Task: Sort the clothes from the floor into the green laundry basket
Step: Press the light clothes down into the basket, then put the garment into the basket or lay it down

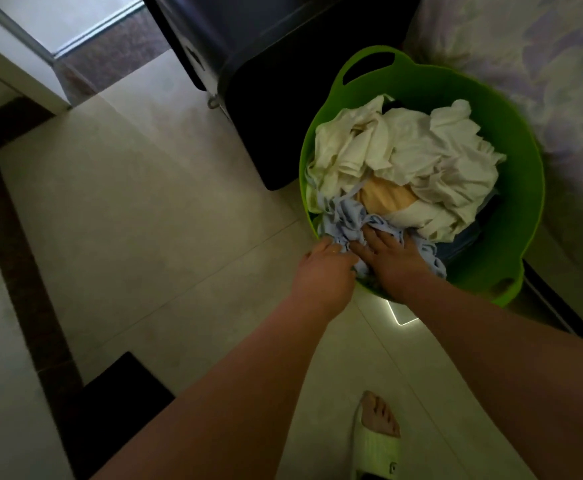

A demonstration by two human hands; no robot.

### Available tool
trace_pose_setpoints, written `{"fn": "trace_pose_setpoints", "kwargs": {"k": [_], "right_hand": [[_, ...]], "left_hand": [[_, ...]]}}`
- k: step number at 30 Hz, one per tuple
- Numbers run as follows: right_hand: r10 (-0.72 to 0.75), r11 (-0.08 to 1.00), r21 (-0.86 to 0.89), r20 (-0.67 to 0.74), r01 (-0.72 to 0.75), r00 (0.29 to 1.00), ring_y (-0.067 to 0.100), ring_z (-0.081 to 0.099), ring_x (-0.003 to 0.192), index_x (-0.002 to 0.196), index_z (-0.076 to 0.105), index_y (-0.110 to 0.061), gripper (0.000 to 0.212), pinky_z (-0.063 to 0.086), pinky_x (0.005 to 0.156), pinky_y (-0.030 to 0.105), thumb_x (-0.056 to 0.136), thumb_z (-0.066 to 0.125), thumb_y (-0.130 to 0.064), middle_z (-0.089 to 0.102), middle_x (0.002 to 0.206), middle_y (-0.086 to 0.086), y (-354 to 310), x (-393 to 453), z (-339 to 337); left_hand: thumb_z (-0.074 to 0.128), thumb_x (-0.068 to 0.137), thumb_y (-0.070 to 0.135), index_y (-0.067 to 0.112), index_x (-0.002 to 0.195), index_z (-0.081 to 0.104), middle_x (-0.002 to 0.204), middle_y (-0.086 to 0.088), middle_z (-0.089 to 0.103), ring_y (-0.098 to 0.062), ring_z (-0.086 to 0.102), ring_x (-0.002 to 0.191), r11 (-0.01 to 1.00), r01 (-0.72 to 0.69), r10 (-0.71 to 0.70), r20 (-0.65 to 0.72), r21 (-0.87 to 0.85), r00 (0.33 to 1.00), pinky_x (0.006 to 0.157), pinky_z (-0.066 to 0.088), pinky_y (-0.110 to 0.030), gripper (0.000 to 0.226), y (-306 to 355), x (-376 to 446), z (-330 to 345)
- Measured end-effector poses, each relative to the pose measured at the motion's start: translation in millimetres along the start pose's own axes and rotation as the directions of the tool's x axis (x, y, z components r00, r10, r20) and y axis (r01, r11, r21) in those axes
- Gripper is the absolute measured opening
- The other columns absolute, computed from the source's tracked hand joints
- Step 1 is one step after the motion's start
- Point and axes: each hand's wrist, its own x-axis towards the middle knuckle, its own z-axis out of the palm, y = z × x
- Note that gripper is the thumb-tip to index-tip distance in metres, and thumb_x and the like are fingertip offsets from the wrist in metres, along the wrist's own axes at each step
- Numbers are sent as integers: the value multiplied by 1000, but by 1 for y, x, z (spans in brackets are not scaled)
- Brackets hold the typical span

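Placing step, near done by the look; light blue garment (347, 221) lies at near rim of green laundry basket (522, 202), beside white clothes (421, 150); left hand (324, 261) grips its edge, fingers curled; right hand (392, 252) presses it flat, fingers spread; next likely let go, check floor (144, 202).

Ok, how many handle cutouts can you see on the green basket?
2. One handle cutout is at the far rim, beside the dark cabinet; the other handle cutout is at the near right rim. None seem hidden.
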Motion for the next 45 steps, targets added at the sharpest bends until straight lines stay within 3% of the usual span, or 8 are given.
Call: {"fn": "trace_pose_setpoints", "kwargs": {"k": [4,8,13,18,22,35,41,45], "right_hand": [[94,983,158,25,-97,995,31,7,147,150,24,-34,60,15,111,63,96,50,-38,6,160,7,-17,-5,-26],[312,811,482,123,-332,942,37,35,134,139,44,-19,44,30,111,52,95,46,-25,38,147,13,-55,-1,-72],[439,704,676,-173,-218,882,34,42,127,128,55,-28,46,37,106,45,87,50,-9,54,132,10,-149,-21,-104],[183,723,690,-195,2,964,25,45,121,119,61,-25,35,41,100,38,88,52,-12,58,125,3,-286,-38,-88],[7,798,603,5,-9,1000,24,49,119,119,62,-27,35,47,97,38,90,49,-12,61,123,5,-361,-37,-37],[-169,829,554,387,-82,906,32,57,114,141,41,-14,54,50,95,41,90,57,-16,51,134,15,-565,24,173],[13,441,816,411,-375,911,33,58,107,143,30,-5,71,54,90,44,83,68,-7,47,135,18,-591,55,228],[-70,193,854,503,-483,861,26,65,93,139,35,-3,69,56,78,35,81,73,-4,59,117,16,-622,59,250]], "left_hand": [[43,88,14,20,126,61,133,-9,54,-29,38,131,993,-20,6,-112,-117,994,102,41,-40,43,-18,-26,-12],[46,88,11,18,127,61,128,-12,57,-30,41,126,984,100,-120,-136,-144,983,100,43,-38,42,-48,-57,-26],[44,92,11,22,130,57,133,-6,55,-24,36,131,955,246,-264,-92,-168,960,102,42,-39,41,-103,-105,-29],[45,95,20,20,126,58,125,-10,59,-27,45,124,903,388,-397,-13,-183,918,97,45,-39,35,-177,-169,-18],[44,95,22,23,127,58,125,-9,60,-25,56,112,829,513,-507,91,-221,857,90,51,-37,35,-235,-226,13],[42,98,19,15,137,47,133,-12,53,-28,54,116,500,819,-707,412,-283,574,92,46,-33,40,-458,-402,205],[42,99,23,16,142,43,135,-10,52,-25,55,115,405,811,-723,395,-423,567,90,46,-30,43,-482,-403,264],[45,98,24,16,138,47,134,-10,53,-26,54,116,348,798,-720,405,-492,564,96,47,-33,41,-481,-398,289]]}}
